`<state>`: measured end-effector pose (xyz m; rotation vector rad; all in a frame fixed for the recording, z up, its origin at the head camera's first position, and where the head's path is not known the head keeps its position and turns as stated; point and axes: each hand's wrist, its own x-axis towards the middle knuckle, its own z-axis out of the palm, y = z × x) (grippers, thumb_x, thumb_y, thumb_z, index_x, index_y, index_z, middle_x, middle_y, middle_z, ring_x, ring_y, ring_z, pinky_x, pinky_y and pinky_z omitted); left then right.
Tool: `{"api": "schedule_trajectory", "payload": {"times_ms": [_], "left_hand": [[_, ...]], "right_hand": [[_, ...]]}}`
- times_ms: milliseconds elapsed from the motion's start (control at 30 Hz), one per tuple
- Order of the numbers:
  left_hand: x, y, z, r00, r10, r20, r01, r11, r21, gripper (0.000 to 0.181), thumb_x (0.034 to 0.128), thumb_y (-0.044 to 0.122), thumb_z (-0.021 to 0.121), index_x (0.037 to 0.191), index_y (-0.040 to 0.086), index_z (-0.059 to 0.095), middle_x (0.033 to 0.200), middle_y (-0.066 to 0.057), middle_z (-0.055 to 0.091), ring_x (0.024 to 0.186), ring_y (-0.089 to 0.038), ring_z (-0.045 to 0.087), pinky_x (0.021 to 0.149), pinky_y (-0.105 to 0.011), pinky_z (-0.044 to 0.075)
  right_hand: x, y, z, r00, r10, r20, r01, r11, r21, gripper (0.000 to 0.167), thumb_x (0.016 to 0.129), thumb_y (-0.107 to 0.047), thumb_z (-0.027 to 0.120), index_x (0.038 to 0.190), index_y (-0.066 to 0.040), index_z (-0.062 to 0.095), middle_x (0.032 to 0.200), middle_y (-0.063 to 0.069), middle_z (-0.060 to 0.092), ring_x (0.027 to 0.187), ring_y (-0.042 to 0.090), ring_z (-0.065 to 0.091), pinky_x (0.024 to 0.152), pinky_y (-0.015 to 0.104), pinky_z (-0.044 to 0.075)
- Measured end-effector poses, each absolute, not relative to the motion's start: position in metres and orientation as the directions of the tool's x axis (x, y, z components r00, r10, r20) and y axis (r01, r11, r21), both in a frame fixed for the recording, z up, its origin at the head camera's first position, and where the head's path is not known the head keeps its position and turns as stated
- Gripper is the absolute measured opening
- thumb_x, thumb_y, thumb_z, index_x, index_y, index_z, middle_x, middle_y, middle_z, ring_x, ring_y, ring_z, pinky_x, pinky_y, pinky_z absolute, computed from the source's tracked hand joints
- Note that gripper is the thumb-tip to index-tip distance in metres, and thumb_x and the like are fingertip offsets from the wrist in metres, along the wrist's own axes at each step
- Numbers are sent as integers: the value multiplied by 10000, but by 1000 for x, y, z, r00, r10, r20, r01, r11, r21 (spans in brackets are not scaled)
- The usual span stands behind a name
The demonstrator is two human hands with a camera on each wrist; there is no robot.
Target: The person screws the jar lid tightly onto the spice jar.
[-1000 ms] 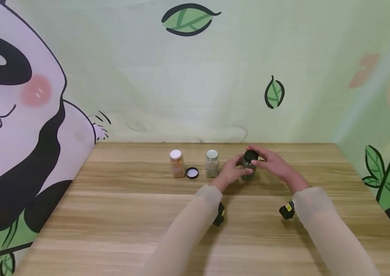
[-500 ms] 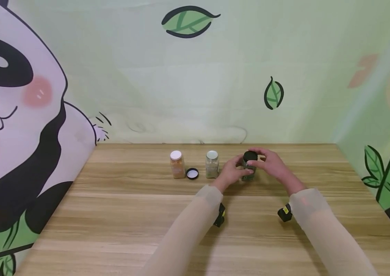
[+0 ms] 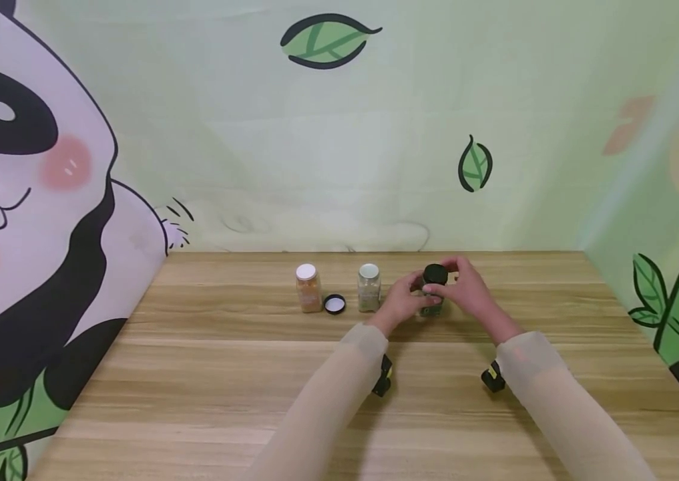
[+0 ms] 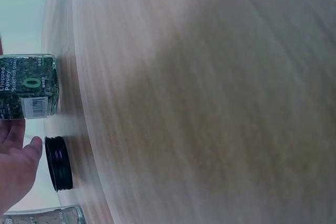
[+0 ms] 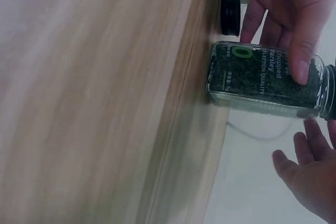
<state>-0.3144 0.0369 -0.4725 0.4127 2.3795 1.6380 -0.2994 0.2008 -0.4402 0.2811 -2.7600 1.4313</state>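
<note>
In the head view my left hand grips a glass jar of chopped parsley. Its thumb lies across the front of the jar, which stands upright at the back of the table. My right hand is at the black lid on top, thumb in front and fingers behind. The right wrist view catches only the edge of that lid; several right fingers are spread below it. Left of the parsley stand a white-topped jar with pale contents and a white-topped jar with orange contents.
A loose black lid lies white side up between the two white-topped jars. Both wrist views show a black lid beside the parsley jar. Behind the wooden table rises a wall with printed leaves and a panda.
My right hand has turned around the black lid, its thumb moving left across the front and its wrist inward. My left hand keeps its grip on the parsley jar. The view has tilted slightly.
</note>
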Motion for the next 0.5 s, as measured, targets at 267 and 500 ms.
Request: {"api": "schedule_trajectory", "payload": {"times_ms": [267,500], "left_hand": [[-315,38,-471,-941,338,-34,94,354,930,628,944,166,746,1515,100,493,1469,-152,604,1412,-323,541,1177,-426,456],[-315,38,-473,-940,341,-28,93,334,938,631,929,157,762,1502,89,506,1498,-137,586,1410,-314,547,1176,-407,458]], "right_hand": [[-300,208,-439,-942,-320,99,-274,565,-778,790,972,-152,707,1580,64,251,1623,321,310,1518,499,275,1193,705,291],[-299,211,-433,-927,-359,107,-302,544,-783,705,1014,-150,643,1577,61,276,1627,304,321,1524,494,267,1186,716,293]]}}
